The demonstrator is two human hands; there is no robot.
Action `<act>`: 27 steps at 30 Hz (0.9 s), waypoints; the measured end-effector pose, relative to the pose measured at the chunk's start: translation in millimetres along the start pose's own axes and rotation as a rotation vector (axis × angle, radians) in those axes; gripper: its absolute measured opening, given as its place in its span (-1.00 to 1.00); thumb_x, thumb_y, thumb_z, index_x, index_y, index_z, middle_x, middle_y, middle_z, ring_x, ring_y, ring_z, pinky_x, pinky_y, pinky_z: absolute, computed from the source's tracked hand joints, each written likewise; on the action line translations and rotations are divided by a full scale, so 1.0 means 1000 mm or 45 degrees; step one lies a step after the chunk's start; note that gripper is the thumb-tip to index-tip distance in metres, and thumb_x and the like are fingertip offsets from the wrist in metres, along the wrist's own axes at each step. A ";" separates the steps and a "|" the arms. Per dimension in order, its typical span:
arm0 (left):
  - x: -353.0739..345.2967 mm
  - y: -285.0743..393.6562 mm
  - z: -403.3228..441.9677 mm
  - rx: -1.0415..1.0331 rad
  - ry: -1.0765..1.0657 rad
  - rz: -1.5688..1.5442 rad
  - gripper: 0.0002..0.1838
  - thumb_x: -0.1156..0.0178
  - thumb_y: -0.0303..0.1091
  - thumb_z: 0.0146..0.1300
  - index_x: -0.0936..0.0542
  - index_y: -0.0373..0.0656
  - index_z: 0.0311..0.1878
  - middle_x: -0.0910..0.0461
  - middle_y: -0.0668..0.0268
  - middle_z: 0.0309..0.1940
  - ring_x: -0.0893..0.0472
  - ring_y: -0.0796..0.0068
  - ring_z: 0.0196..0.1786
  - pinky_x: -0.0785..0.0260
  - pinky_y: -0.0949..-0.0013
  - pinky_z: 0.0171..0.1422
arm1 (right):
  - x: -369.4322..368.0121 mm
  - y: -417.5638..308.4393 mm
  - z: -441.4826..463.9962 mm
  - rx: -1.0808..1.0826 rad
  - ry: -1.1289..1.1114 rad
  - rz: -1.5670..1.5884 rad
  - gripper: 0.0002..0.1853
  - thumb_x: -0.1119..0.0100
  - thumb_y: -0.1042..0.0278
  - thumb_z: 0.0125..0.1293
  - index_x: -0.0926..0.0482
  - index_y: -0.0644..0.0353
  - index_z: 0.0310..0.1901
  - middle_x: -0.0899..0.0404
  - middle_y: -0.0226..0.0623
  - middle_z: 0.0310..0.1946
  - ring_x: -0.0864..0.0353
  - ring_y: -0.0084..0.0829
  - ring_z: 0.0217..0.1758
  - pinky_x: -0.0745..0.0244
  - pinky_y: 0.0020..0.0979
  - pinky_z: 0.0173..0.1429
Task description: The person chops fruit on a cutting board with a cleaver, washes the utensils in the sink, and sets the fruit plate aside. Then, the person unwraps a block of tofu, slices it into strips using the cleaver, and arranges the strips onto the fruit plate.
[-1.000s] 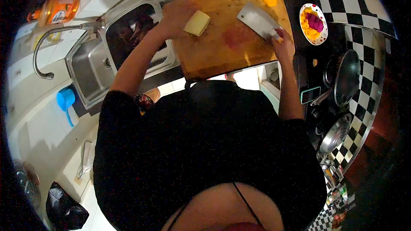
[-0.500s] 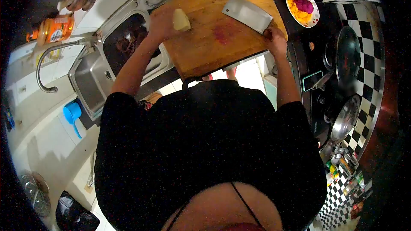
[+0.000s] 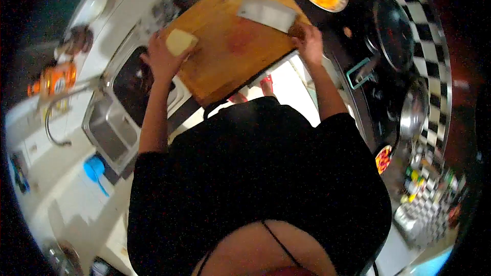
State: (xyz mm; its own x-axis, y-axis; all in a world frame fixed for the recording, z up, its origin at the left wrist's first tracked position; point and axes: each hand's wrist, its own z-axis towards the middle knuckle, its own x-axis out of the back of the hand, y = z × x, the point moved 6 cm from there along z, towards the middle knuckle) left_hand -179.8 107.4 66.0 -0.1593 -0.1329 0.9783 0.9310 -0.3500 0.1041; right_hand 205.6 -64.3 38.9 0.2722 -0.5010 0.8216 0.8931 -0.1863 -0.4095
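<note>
Left hand (image 3: 163,60) splayed wider than before around pale-yellow rectangular block (image 3: 180,42). Right hand (image 3: 310,46) half-curled at silver rectangular cleaver (image 3: 267,12), can't tell if gripping. Orange plastic bottle (image 3: 59,78) label unreadable

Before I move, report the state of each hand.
Left hand: spread, at the pale yellow, chunky block; grip cannot be told.
Right hand: at the brown handle of the broad, rectangular metal cleaver; grip cannot be told.
</note>
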 end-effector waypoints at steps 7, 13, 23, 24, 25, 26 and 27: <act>0.024 -0.053 0.073 -0.475 0.164 -0.390 -0.25 -0.27 -0.02 0.02 -0.29 -0.22 0.23 -0.29 0.00 0.19 -0.26 0.03 0.25 -0.06 0.04 0.30 | -0.048 -0.082 -0.142 -0.432 -0.616 0.367 -0.73 -0.20 0.35 0.10 -0.52 0.11 -0.12 -0.53 -0.24 -0.21 -0.53 -0.25 -0.18 -0.44 -0.32 -0.06; -0.013 -0.250 0.226 -0.738 0.089 -0.490 -0.30 -0.18 0.03 0.11 -0.31 -0.23 0.22 -0.27 -0.03 0.20 -0.25 0.03 0.26 -0.08 0.03 0.29 | -0.176 -0.152 -0.227 -1.771 0.272 1.214 -0.75 -0.12 0.48 0.13 -0.50 0.17 -0.11 -0.51 -0.39 -0.40 -0.53 -0.51 -0.34 -0.50 -0.48 -0.28; 0.005 -0.247 0.192 -0.669 0.047 -0.458 -0.38 -0.12 -0.03 0.21 -0.27 -0.17 0.26 -0.24 0.01 0.22 -0.21 0.05 0.28 -0.07 0.02 0.32 | -0.084 0.009 -0.382 -1.268 1.886 1.913 -0.77 0.06 0.44 0.29 -0.31 0.24 -0.54 -0.33 -0.30 -0.68 -0.44 -0.33 -0.47 -0.49 -0.31 -0.17; 0.003 -0.249 0.186 -0.690 0.060 -0.476 -0.38 -0.13 -0.05 0.21 -0.27 -0.17 0.25 -0.25 0.02 0.22 -0.22 0.05 0.28 -0.06 0.02 0.32 | -0.069 0.012 -0.376 -1.355 1.903 1.855 -0.77 0.07 0.44 0.29 -0.30 0.24 -0.54 -0.33 -0.30 -0.68 -0.45 -0.31 -0.46 -0.48 -0.30 -0.14; 0.001 -0.248 0.179 -0.711 0.071 -0.496 -0.38 -0.14 -0.07 0.20 -0.28 -0.17 0.25 -0.25 0.02 0.22 -0.23 0.05 0.27 -0.06 0.02 0.32 | -0.064 0.020 -0.379 -1.357 1.918 1.863 -0.77 0.07 0.44 0.29 -0.30 0.24 -0.54 -0.33 -0.30 -0.68 -0.45 -0.31 -0.46 -0.48 -0.30 -0.14; -0.003 -0.245 0.171 -0.725 0.071 -0.489 -0.38 -0.14 -0.07 0.20 -0.28 -0.17 0.25 -0.25 0.02 0.22 -0.23 0.05 0.27 -0.06 0.02 0.32 | -0.055 0.032 -0.384 -1.344 1.967 1.815 -0.80 0.07 0.43 0.29 -0.31 0.25 -0.50 -0.35 -0.28 -0.65 -0.46 -0.29 -0.43 -0.49 -0.29 -0.14; -0.008 -0.246 0.165 -0.641 0.021 -0.375 -0.39 -0.15 -0.08 0.20 -0.28 -0.18 0.24 -0.25 0.02 0.22 -0.22 0.05 0.28 -0.06 0.02 0.32 | -0.047 0.043 -0.393 -1.336 2.017 1.766 -0.83 0.08 0.43 0.29 -0.31 0.25 -0.46 -0.37 -0.26 -0.62 -0.47 -0.27 -0.40 -0.49 -0.29 -0.14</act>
State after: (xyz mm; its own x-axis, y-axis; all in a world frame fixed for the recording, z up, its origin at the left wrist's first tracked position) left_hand -353.4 347.8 62.3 -0.3967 0.0239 0.9176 0.5762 -0.7717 0.2692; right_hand 90.2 -381.2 -173.4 -0.5147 -0.5823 -0.6293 -0.0630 0.7577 -0.6496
